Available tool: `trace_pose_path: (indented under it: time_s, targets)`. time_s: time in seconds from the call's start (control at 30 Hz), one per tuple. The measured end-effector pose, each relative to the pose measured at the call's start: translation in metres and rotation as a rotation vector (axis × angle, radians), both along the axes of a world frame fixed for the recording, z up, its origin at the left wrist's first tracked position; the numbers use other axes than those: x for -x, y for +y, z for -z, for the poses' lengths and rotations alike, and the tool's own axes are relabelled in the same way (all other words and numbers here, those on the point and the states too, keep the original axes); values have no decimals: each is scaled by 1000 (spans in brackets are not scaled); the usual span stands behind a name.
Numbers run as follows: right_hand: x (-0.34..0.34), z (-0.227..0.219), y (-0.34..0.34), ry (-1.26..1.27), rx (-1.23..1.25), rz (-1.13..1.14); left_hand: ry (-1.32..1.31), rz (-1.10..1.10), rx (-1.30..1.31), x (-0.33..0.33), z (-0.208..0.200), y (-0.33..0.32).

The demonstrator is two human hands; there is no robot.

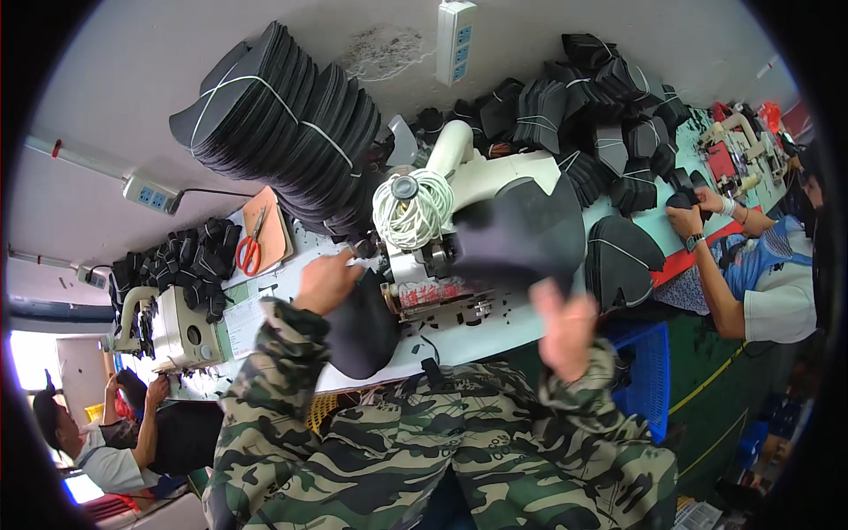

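A cream skiving or sewing machine [456, 146] stands on the white table in front of me, with a coil of white cord [413, 210] hung on it. My left hand [329, 281] is closed at the upper edge of a curved black sheet piece [364, 329], left of the machine's working end. Its fingertips are partly hidden. My right hand [567, 331] is smeared by motion, thumb and fingers apart, holding nothing that I can see. Just beyond it, a larger black sheet piece [512, 234] is blurred against the machine's right side.
Tall tied stacks of black pieces [265, 115] rise at the back left; more bundles [609, 132] lie back right. Red-handled scissors [251, 247] rest on a tan pad. A blue crate [649, 380] stands below the table's right. Co-workers sit at machines on both sides.
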State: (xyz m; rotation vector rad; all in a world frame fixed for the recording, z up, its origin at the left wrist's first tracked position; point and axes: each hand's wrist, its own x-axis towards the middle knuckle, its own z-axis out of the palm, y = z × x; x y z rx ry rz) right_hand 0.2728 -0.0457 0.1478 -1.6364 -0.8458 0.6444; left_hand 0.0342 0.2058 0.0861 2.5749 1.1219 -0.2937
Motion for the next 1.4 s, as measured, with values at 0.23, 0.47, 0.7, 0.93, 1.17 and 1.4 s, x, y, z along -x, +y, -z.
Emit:
trace_pose_path:
  time_s: [0.23, 0.47, 0.7, 0.93, 1.17, 1.4]
  targets:
    - [-36, 30, 27, -929, 19, -70, 44, 28, -182, 73, 36, -10]
    - [21, 16, 40, -382, -107, -175, -124, -14, -122, 77, 39, -11]
    - [17, -65, 123, -505, -388, -292, -14, -37, -130, 71, 43, -13]
    - [13, -65, 130, -468, -208, -332, -47, 214, 593, 41, -43, -28]
    - [17, 16, 34, 612, 421, -600, -530, -212, 918, -13, -52, -61]
    - [31, 107, 19, 494, 289, -331, -236, -130, 310, -40, 7, -58]
